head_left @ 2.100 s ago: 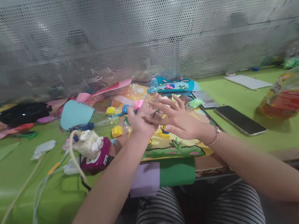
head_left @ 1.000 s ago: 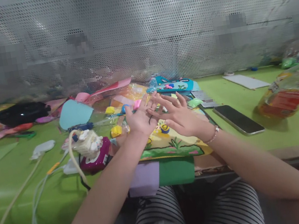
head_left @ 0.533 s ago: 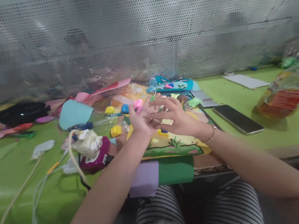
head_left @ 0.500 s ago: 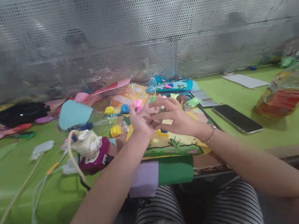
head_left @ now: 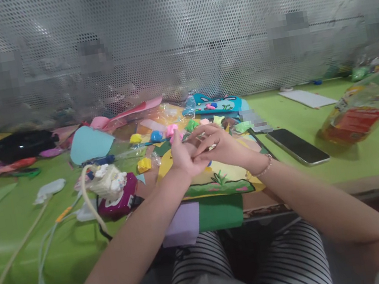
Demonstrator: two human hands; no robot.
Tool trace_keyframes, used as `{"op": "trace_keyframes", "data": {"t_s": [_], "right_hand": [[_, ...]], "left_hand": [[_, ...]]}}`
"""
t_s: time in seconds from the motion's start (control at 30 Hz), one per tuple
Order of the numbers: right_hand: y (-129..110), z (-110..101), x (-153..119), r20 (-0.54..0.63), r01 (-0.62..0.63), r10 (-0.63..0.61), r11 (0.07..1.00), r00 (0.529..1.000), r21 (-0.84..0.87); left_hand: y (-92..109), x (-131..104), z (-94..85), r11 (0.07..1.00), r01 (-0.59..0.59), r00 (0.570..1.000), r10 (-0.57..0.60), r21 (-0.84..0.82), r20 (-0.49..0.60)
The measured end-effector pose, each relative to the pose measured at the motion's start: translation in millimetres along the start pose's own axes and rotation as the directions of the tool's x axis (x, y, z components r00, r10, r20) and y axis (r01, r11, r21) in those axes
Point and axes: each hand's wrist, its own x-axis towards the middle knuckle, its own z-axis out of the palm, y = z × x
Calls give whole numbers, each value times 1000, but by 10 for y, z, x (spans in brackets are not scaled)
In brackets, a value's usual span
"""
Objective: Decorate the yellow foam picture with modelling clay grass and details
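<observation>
My left hand (head_left: pixel 184 158) is turned palm up above a yellow picture board (head_left: pixel 233 166) with a green strip and a plant on it. Its thumb stretches away from the palm; the other fingers are partly covered. Over that palm, my right hand (head_left: pixel 221 146) has its fingers bent and drawn together at the tips. Whatever lies between the fingertips and the palm is too small or hidden to name. Just beyond the hands sit lumps of soft clay: pink (head_left: pixel 172 130), blue (head_left: pixel 156 136), green (head_left: pixel 191 125) and yellow (head_left: pixel 144 164).
On the right lie a phone (head_left: pixel 297 145), a tilted bottle with a red label (head_left: pixel 361 123) and a white card (head_left: pixel 307 98). Left of the board stand a purple power block (head_left: pixel 119 202) and cables. A blue cut-out (head_left: pixel 217 103) lies behind. A perforated metal screen (head_left: pixel 172 38) closes the back.
My right fingers were spread over the left hand and have now drawn together, closer to the left palm. The view has shifted slightly.
</observation>
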Motion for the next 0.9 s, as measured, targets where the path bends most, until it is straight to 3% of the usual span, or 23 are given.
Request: {"op": "trace_keyframes", "data": {"t_s": [0.1,0.27,0.43,0.57,0.73,0.9], "right_hand": [[61,-8,-9,16,48,-47,998,999,-45],[139,-20,-10,37,146,-144,985,989,-90],[-5,-80,-19,130,232,-204,937,970,-259],[-124,-76,-37,119,206,-174,906,978,-370],[-120,44,-33,-17,85,-94,952,995,-293],[-45,133,-21,-142,38,-42,999,989,-33]], "left_hand": [[-29,13,-15,999,22,998,-23,24,61],[-1,1,16,1000,-9,997,8,10,73],[110,-34,32,991,-130,990,129,13,48],[139,-33,24,986,-167,985,168,-20,49],[94,-17,10,991,-125,992,126,-52,17],[57,-2,-46,992,-114,991,117,-48,63]]}}
